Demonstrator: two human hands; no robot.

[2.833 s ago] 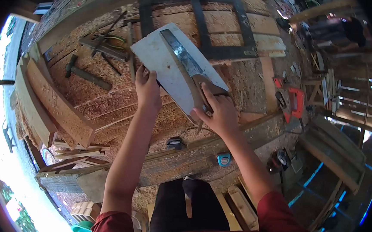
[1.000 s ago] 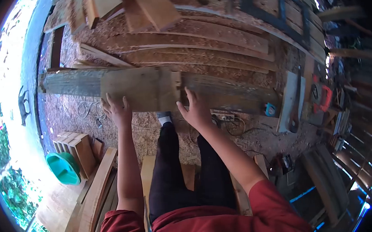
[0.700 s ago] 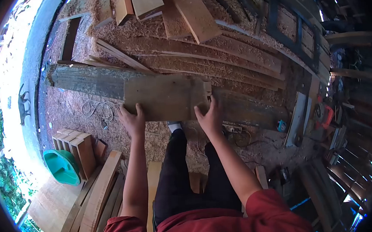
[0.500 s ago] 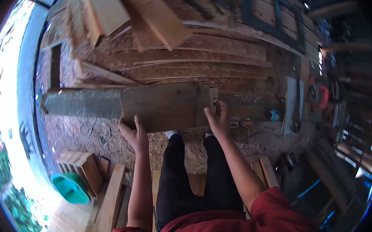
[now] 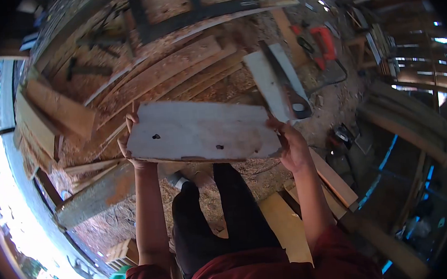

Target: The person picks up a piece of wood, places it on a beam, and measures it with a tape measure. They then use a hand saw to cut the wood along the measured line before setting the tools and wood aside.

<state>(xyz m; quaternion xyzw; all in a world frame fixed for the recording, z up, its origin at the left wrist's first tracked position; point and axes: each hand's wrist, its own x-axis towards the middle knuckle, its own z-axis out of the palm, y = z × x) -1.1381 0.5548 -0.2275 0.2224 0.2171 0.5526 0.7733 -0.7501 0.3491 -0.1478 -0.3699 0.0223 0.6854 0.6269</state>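
Observation:
A short wooden board [image 5: 191,129] with a pale, whitish face and a few dark knots or holes is held up in front of my body. My left hand [image 5: 133,140] grips its left end, fingers round the edge. At the opposite end my right hand [image 5: 292,146] is closed on the board's edge. Just beyond the right end a handsaw [image 5: 284,81] with a dark blade lies on another pale board [image 5: 260,69].
A red power tool [image 5: 323,44] with a cord lies at the back right. Long planks [image 5: 177,67] and shavings cover the ground ahead. A dark frame [image 5: 194,17] lies at the back, and a long beam [image 5: 95,195] is at the left.
My view has swung to the right. The board has been raised and turned, so a pale face shows instead of the brown one. Both hands still hold its ends.

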